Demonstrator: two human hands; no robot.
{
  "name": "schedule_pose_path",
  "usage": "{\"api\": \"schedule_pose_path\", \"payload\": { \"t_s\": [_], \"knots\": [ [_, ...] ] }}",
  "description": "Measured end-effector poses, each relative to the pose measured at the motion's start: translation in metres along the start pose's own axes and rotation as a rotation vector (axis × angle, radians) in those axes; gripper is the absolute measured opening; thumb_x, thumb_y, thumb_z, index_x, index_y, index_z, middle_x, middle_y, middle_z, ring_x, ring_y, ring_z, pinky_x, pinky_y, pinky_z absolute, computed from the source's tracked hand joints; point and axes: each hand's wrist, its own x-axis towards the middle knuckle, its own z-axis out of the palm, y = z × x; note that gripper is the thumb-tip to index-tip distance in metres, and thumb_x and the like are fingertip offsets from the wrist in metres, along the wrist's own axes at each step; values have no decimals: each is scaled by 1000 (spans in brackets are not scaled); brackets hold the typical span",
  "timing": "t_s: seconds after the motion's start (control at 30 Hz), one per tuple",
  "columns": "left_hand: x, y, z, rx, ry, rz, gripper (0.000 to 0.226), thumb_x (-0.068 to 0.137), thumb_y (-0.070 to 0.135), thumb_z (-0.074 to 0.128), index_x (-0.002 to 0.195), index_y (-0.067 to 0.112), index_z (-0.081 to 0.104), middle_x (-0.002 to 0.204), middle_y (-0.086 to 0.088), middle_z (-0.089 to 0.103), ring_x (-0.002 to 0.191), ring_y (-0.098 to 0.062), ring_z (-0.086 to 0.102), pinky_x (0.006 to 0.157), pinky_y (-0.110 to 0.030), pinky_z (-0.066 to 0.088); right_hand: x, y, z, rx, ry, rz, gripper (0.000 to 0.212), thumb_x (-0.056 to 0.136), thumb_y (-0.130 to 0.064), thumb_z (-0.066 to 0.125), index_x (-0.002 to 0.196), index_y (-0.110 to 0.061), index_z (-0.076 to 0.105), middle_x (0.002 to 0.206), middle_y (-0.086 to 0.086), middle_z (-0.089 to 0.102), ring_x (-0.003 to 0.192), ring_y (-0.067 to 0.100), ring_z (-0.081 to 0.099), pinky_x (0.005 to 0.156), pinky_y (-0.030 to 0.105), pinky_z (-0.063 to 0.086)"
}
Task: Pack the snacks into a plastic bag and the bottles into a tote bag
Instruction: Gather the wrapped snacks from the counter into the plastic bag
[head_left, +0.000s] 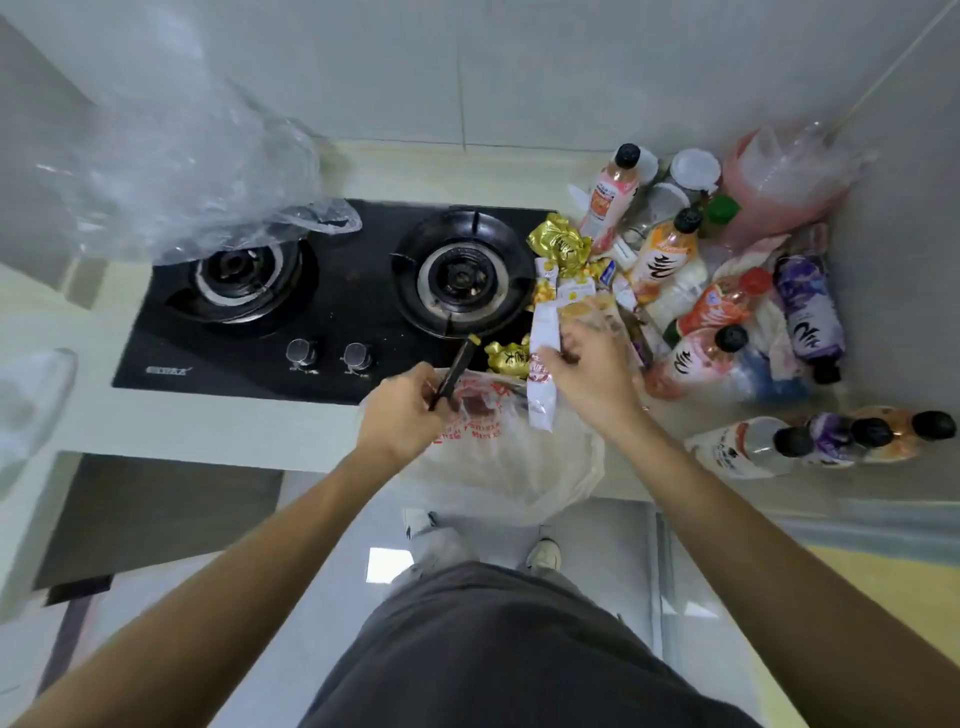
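Note:
A white plastic bag (498, 467) with red print hangs over the counter's front edge. My left hand (402, 415) grips its rim together with a thin dark stick snack (454, 371). My right hand (589, 376) holds a long white snack packet (543, 364) over the bag's mouth. Gold-wrapped snacks (558, 247) and another gold one (509, 356) lie beside the stove. Several drink bottles (670, 254) stand and lie in the right corner, and three more bottles (831, 439) lie near the counter's front edge.
A black two-burner gas stove (322, 301) fills the counter's middle. A crumpled clear plastic bag (197, 171) sits at the back left over the stove. A pink plastic bag (779, 176) stands in the far right corner. Tiled wall behind, floor and my feet below.

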Motion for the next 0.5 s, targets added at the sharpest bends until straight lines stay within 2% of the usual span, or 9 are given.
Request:
{"api": "schedule_pose_path", "payload": {
  "t_s": [0.1, 0.17, 0.23, 0.3, 0.37, 0.43, 0.5],
  "knots": [
    [-35, -21, 21, 32, -109, -108, 7, 82, 20, 67, 83, 23, 61, 77, 4, 70, 74, -22, 65, 69, -38, 56, -30, 3, 32, -103, -210, -16, 35, 89, -21, 69, 63, -19, 46, 55, 2, 50, 52, 21, 49, 51, 34, 32],
    [-48, -29, 37, 43, -160, -153, 5, 81, 22, 67, 83, 24, 62, 79, 3, 71, 77, -24, 67, 70, -38, 57, -43, 10, 50, -186, -274, -34, 40, 90, -18, 69, 61, -22, 42, 55, 2, 49, 51, 18, 47, 51, 35, 36],
    [-53, -28, 49, 20, -189, -168, 9, 83, 24, 68, 92, 23, 67, 88, 4, 74, 84, -24, 69, 76, -36, 57, -49, 17, 61, -260, -314, -57, 36, 91, -19, 69, 65, -26, 46, 57, -1, 53, 53, 16, 52, 52, 34, 45],
    [-54, -23, 58, 8, -174, -155, 25, 87, 28, 70, 111, 19, 70, 104, 5, 74, 92, -21, 70, 84, -34, 56, -51, 19, 64, -323, -313, -77, 20, 92, -22, 71, 77, -19, 59, 69, -2, 62, 62, 16, 59, 59, 35, 52],
    [-52, -17, 63, 12, -126, -118, 34, 90, 31, 68, 121, 17, 68, 114, 4, 70, 91, -20, 70, 86, -34, 55, -52, 21, 62, -353, -263, -89, 10, 92, -22, 70, 94, -12, 67, 89, 0, 70, 78, 19, 66, 70, 36, 56],
    [-51, -11, 65, 18, -96, -59, 29, 90, 31, 65, 117, 20, 67, 112, 3, 69, 83, -18, 69, 79, -37, 57, -54, 21, 55, -372, -224, -106, 12, 93, -21, 68, 102, -14, 69, 97, 1, 72, 86, 21, 69, 75, 39, 59],
    [-49, -5, 66, 22, -86, -12, 21, 91, 31, 63, 110, 22, 66, 105, 3, 69, 81, -18, 67, 74, -38, 56, -56, 23, 48, -377, -207, -122, 12, 94, -23, 65, 103, -15, 70, 97, 1, 73, 86, 20, 71, 76, 39, 60]
  ]
}}
